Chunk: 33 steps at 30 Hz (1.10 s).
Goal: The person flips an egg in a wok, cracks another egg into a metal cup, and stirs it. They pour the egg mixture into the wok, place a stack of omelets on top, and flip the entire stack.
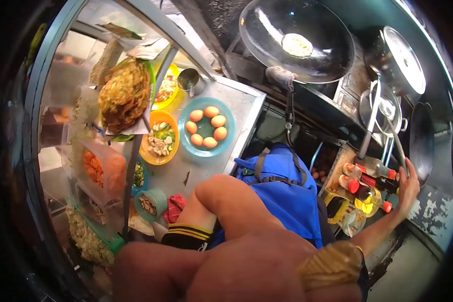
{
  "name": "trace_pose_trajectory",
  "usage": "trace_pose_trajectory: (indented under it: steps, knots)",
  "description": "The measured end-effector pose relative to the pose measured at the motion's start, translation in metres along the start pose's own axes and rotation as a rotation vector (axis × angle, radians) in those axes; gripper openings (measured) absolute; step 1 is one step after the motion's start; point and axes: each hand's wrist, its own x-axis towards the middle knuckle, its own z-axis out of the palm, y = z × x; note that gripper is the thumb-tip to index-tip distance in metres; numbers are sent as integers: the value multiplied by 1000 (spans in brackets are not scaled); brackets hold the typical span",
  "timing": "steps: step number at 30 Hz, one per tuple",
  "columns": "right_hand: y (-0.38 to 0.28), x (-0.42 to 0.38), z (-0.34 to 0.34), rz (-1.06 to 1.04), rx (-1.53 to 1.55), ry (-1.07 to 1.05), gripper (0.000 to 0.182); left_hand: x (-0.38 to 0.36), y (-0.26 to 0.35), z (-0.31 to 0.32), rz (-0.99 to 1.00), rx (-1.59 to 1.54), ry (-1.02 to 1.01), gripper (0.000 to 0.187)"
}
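At the right, my right hand (408,187) is closed around the end of the handle of a ladle (395,137). The ladle's head rests in a small metal pot (402,123). Beside it a spatula (370,123) with a dark grip leans across the same pot. Just left of my right hand stand several sauce bottles (375,168) with red caps. My left hand is out of sight; bare skin and a bent limb fill the lower middle of the view. A black wok (332,55) at the top holds a pale, egg-like round (297,45).
On the metal counter (229,90) are a blue plate (186,142) with several brown eggs, an orange bowl (151,160) of food and a metal cup (189,80). A glass case frame (172,25) rises at left, near fried food (126,93). A lidded pot (387,55) stands right.
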Motion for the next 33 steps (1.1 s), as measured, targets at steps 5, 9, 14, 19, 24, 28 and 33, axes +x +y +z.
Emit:
trace_pose_trajectory:
  steps: [5, 9, 14, 19, 24, 28, 33]
  knots:
    - [-6, -13, -38, 19, -128, 52, 42, -1, 5, -1, 29, 23, -15, 40]
    - [-24, -2, -45, -11, 59, 121, 40, 0, 7, 1, 43, 40, -25, 40]
    - [-101, 26, -28, -309, -55, 77, 40, -2, 13, 2, 65, 58, -30, 40]
    - [-169, 71, 23, -588, -171, 24, 37, 4, 25, 5, 89, 114, -28, 41]
    - [-203, 107, 42, -829, -278, 120, 35, 11, 53, -21, 6, 246, 98, 41]
    - [-225, 130, 52, -776, -466, 170, 27, -22, 85, -84, -511, 487, 77, 46]
    - [-243, 175, 54, -752, -521, 156, 21, -74, 84, -151, -1168, 1010, -250, 46]
